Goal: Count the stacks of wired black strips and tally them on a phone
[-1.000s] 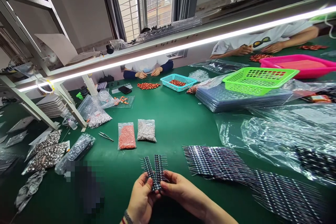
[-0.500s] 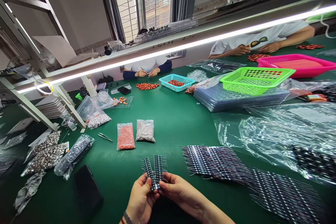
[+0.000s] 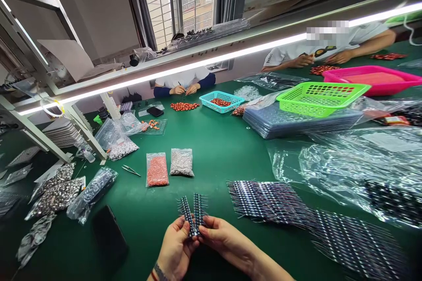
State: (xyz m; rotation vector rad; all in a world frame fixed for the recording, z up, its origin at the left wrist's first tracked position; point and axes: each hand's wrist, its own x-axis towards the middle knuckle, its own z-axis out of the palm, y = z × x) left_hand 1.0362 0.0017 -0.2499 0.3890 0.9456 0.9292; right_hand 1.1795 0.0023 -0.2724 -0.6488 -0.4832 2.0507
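Observation:
Two dark strips of small components (image 3: 198, 210), with shiny dots and fine wires along their edges, stand in a V between my hands. My left hand (image 3: 176, 241) pinches the lower part of the left strip between thumb and fingers. On the right strip, near the bottom where the two meet, my right hand (image 3: 217, 235) is closed. Whether the strips are joined at the base is hidden by my fingers. To the right, a wide row of similar wired strips (image 3: 263, 202) lies flat on the green table (image 3: 211, 162).
Ahead lie a bag of orange-red pieces (image 3: 157, 170) and a bag of silvery pieces (image 3: 181, 162). Tweezers (image 3: 131, 170) and a black phone (image 3: 109, 232) are at left. A green basket (image 3: 323, 99) rests on stacked plastic trays (image 3: 283, 123). Two people work across the table.
My hands keep hold of the strips in nearly the same place. The two strips look very slightly closer together at the top. The whole view has shifted a little.

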